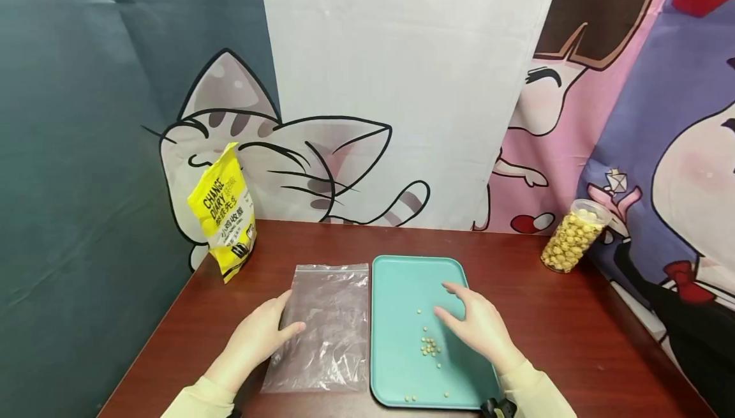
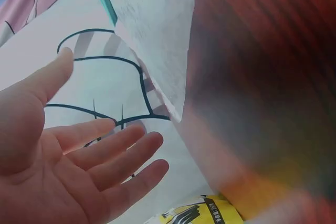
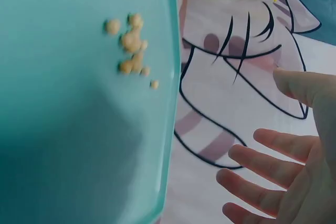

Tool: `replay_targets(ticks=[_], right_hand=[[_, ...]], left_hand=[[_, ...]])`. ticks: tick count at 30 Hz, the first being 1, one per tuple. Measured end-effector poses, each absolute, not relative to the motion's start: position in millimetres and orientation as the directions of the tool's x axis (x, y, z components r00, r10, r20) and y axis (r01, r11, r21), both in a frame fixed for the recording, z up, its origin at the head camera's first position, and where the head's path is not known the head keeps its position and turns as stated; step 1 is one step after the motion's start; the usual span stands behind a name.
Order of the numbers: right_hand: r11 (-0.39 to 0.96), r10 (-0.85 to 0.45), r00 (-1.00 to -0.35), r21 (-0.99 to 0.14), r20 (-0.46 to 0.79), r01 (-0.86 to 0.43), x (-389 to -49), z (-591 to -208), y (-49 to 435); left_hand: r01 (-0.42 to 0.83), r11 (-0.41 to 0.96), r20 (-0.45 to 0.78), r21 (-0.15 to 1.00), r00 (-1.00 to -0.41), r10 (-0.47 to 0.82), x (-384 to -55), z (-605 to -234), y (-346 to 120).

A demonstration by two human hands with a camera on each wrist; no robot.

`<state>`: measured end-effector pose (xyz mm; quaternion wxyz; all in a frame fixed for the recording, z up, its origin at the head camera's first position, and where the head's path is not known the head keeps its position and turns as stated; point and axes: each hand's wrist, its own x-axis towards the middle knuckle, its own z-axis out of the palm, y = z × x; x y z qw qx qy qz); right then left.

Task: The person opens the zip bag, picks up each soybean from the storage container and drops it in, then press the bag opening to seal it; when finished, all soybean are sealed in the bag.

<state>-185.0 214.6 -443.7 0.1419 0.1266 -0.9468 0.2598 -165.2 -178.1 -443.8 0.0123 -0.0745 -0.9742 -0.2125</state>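
Note:
A clear zip bag (image 1: 330, 328) lies flat on the table, left of a turquoise tray (image 1: 402, 284). Several small, round, pale yellow balls (image 1: 429, 346) sit in the tray, most of them in a loose cluster. My left hand (image 1: 258, 332) is over the bag's left edge, thumb and fingers spread; whether it touches the bag I cannot tell. In the left wrist view this hand (image 2: 79, 156) holds nothing. Above the tray's right side hovers my right hand (image 1: 479, 325), its fingers apart. The right wrist view also shows that hand (image 3: 294, 166) with nothing in it.
A yellow snack packet (image 1: 226, 214) stands at the table's back left. Toward the back right, a clear jar (image 1: 574, 236) filled with yellowish round pieces appears tilted in the view. Behind the brown table (image 1: 321, 239) hangs a printed cartoon cloth (image 1: 402, 86).

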Motion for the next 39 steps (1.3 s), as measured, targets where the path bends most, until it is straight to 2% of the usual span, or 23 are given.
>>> replay_targets(ticks=[10,15,26,31,39], right_hand=[[0.767,-0.210,-0.930,-0.540,0.301,-0.348,-208,-445,173],[0.758,-0.205,-0.941,-0.565,0.268,-0.326,-216,-449,153],[0.747,-0.234,-0.931,-0.561,0.281,-0.357,-236,-456,124],[0.735,-0.232,-0.934,-0.580,0.272,-0.351,-243,-459,115],[0.744,-0.244,-0.946,-0.584,0.214,-0.324,-255,-463,100]], left_hand=[[0.122,0.902,0.041,0.415,-0.992,0.116,-183,-447,-178],[0.125,0.900,0.040,0.418,-0.992,0.119,-191,-449,-177],[0.107,0.901,0.033,0.420,-0.994,0.102,-208,-448,-172],[0.059,0.903,-0.012,0.426,-0.997,0.070,-218,-449,-173],[0.019,0.910,-0.056,0.414,-0.997,0.046,-231,-450,-172]])
